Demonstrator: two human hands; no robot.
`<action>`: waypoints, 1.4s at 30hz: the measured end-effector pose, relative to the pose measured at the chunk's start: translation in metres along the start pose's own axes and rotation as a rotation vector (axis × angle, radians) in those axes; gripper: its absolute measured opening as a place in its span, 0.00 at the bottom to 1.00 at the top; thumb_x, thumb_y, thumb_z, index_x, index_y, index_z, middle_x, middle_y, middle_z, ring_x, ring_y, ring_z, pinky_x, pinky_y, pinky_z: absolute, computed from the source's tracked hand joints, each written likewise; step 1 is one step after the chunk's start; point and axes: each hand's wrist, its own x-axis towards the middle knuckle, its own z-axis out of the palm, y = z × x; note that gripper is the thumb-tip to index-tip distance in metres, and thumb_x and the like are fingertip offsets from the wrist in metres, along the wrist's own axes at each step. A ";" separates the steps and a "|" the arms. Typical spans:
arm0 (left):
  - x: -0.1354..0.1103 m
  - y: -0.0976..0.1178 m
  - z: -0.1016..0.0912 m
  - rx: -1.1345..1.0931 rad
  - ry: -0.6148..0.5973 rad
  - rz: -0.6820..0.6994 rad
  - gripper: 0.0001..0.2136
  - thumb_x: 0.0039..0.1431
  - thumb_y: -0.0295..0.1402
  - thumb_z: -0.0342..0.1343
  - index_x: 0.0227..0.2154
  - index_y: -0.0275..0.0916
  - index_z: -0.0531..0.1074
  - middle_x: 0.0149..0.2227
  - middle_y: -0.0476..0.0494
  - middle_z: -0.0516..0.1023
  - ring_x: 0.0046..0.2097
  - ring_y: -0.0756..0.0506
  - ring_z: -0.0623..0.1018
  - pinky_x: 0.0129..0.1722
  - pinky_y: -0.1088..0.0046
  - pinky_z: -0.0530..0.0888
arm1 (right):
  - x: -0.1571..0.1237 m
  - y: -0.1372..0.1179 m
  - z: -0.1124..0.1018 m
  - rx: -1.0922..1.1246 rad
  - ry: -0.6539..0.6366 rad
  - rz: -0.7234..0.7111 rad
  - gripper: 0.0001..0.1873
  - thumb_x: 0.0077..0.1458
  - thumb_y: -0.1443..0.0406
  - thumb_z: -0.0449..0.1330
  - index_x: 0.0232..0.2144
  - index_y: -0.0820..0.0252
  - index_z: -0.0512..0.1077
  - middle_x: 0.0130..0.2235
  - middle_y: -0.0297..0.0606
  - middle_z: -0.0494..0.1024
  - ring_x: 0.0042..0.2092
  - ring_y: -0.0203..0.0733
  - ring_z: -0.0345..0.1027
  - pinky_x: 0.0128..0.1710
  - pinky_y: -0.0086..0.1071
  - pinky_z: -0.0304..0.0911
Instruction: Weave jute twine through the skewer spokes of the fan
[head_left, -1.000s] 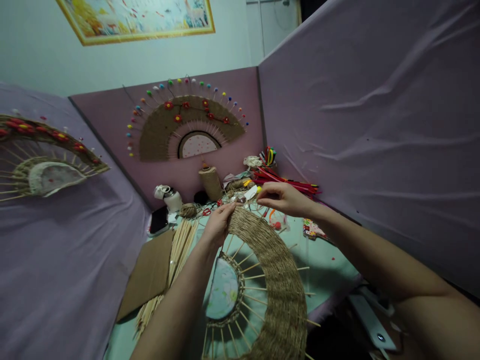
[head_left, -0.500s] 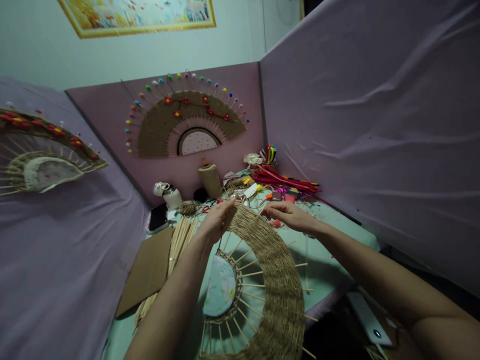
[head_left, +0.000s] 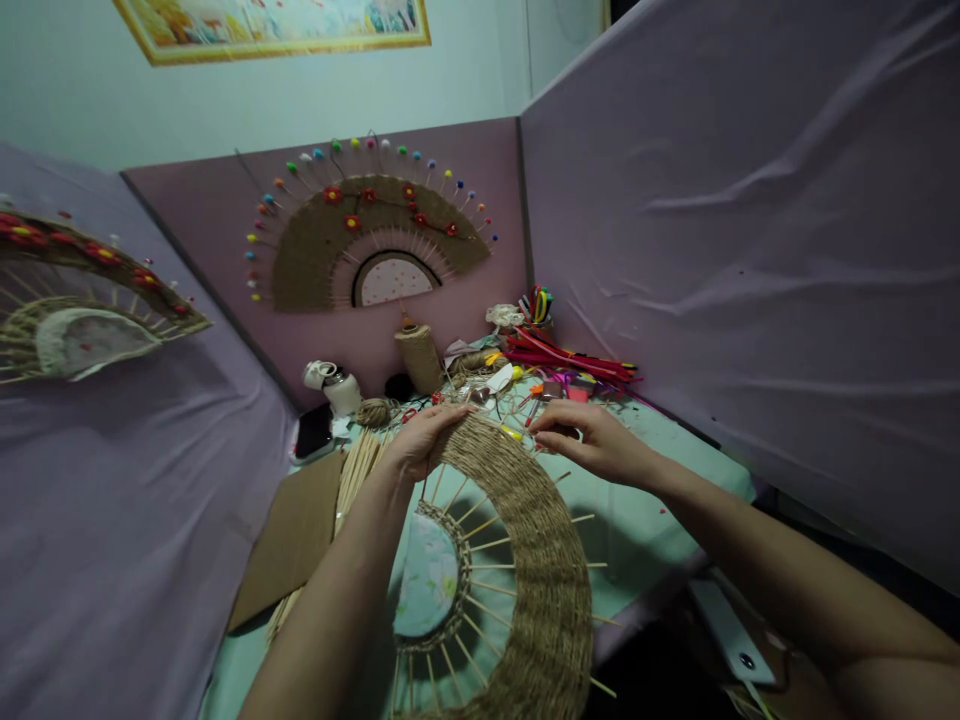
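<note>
A half-round fan (head_left: pixel 551 560) of woven twine on thin wooden sticks is tilted in front of me. Its inner half-disc (head_left: pixel 429 580) is covered in pale blue flowered cloth. My left hand (head_left: pixel 421 442) is closed on the fan's upper end, thumb on top. Just right of the woven band, my right hand (head_left: pixel 592 440) is closed in a pinch, a little apart from the band's outer edge. Whatever lies between its fingertips is too small to make out. Bare stick ends jut out past the band on the right.
A cone of twine (head_left: pixel 418 358), a white jar (head_left: pixel 343 392) and red pipe cleaners (head_left: pixel 574 358) stand or lie at the back. Cardboard (head_left: pixel 292 535) and a bundle of sticks (head_left: pixel 360 470) lie left. Finished fans (head_left: pixel 307 260) hang on the purple partitions.
The fan and my left hand have shifted slightly left. My right hand has moved a little right, away from the band's edge, with its fingers more curled.
</note>
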 end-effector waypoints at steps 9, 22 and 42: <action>-0.009 -0.002 -0.016 -0.043 0.035 0.021 0.08 0.45 0.29 0.62 0.30 0.32 0.77 0.27 0.43 0.79 0.26 0.49 0.76 0.25 0.78 0.71 | -0.010 -0.012 0.009 -0.202 0.093 -0.171 0.09 0.59 0.64 0.53 0.35 0.59 0.73 0.34 0.42 0.73 0.37 0.40 0.66 0.37 0.35 0.63; -0.018 -0.009 -0.041 -0.194 0.096 0.038 0.08 0.48 0.28 0.60 0.33 0.33 0.75 0.29 0.43 0.79 0.28 0.48 0.78 0.27 0.76 0.74 | -0.017 0.000 0.023 0.193 -0.031 0.042 0.12 0.58 0.60 0.53 0.36 0.60 0.74 0.35 0.40 0.74 0.36 0.38 0.67 0.38 0.34 0.62; -0.029 -0.006 -0.066 -0.345 0.222 0.033 0.06 0.54 0.25 0.53 0.34 0.32 0.73 0.26 0.42 0.79 0.27 0.47 0.79 0.28 0.75 0.76 | -0.021 -0.002 0.057 0.299 -0.070 0.263 0.13 0.57 0.58 0.54 0.36 0.59 0.74 0.35 0.39 0.76 0.36 0.38 0.67 0.37 0.32 0.62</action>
